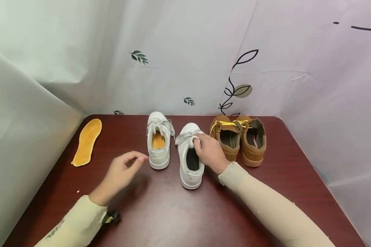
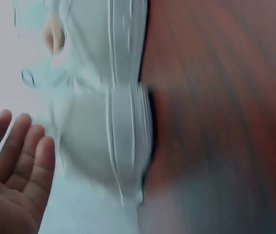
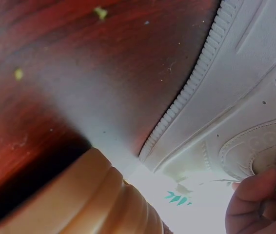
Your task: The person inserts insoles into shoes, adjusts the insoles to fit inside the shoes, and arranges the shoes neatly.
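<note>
My right hand [image 1: 211, 151] grips a white lace-up shoe [image 1: 191, 179] at its tongue, with the thumb inside the opening. The dark inside of this shoe [image 1: 192, 159] shows. To its left stands a second white shoe [image 1: 159, 159], toe toward the back, with an orange insole [image 1: 158, 140] lying inside. Beside that shoe's heel is my left hand [image 1: 119, 175], its fingers loosely bent and holding nothing. In the left wrist view the fingers [image 2: 43, 158] are relaxed alongside the blurred white shoes [image 2: 91, 136]. A loose orange insole [image 1: 87, 142] lies flat at the table's left.
A pair of brown shoes with yellow laces [image 1: 253, 157] stands just right of my right hand. The dark red table [image 1: 173, 212] ends at the back against a pale curtain [image 1: 179, 68] with leaf prints.
</note>
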